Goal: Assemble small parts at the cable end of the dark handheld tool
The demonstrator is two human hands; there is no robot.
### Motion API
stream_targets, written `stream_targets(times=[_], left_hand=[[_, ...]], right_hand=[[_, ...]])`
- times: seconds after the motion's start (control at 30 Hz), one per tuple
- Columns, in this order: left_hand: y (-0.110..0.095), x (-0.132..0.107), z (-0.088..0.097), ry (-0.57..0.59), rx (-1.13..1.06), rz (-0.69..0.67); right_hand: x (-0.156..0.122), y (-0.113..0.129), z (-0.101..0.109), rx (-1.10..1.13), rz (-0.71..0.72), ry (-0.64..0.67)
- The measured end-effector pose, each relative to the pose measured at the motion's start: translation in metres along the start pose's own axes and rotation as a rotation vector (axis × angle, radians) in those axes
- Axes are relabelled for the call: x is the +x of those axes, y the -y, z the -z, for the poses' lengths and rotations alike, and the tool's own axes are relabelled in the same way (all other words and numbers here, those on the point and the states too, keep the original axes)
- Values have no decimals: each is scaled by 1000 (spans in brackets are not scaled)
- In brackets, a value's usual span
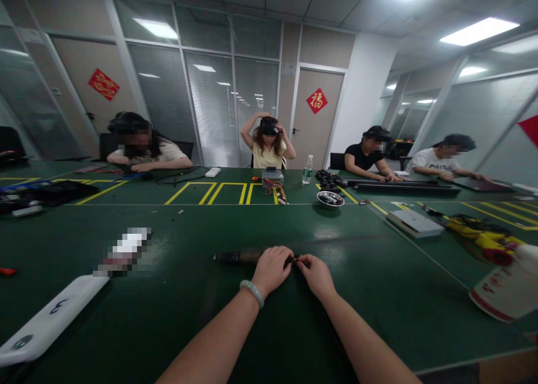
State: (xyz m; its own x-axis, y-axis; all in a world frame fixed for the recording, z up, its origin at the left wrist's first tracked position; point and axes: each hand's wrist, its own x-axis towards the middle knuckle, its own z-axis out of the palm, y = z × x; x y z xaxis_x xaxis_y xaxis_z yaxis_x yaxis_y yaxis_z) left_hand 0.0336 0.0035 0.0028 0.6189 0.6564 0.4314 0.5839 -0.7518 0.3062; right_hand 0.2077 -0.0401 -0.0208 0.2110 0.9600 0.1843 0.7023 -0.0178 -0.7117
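Observation:
A long dark cylindrical tool (239,257) lies on the green table, its narrow tip toward the left; its exact kind is not clear. My left hand (273,266), with a pale bangle (253,293) at the wrist, is closed over the right end of this tool and covers it. Just beside it, my right hand (314,273) has thumb and fingers pinched together at that same end. What sits in this pinch is too small and dark to name. The fingertips of both hands nearly meet.
A white numbered device (54,317) lies at the left. Further back stand a metal bowl (330,199), a water bottle (308,170) and a wired metal box (273,178). At right are a flat grey box (414,223) and a paper cup (508,288). Several people sit across the table.

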Motion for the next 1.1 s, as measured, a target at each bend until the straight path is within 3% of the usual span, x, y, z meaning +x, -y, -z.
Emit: stream_targets(times=[0.77, 1.1], left_hand=[[0, 0, -3, -15, 21, 41], [-2, 0, 1, 11, 10, -4]], right_hand=[[2, -4, -3, 20, -7, -4], [1, -3, -2, 16, -1, 5]])
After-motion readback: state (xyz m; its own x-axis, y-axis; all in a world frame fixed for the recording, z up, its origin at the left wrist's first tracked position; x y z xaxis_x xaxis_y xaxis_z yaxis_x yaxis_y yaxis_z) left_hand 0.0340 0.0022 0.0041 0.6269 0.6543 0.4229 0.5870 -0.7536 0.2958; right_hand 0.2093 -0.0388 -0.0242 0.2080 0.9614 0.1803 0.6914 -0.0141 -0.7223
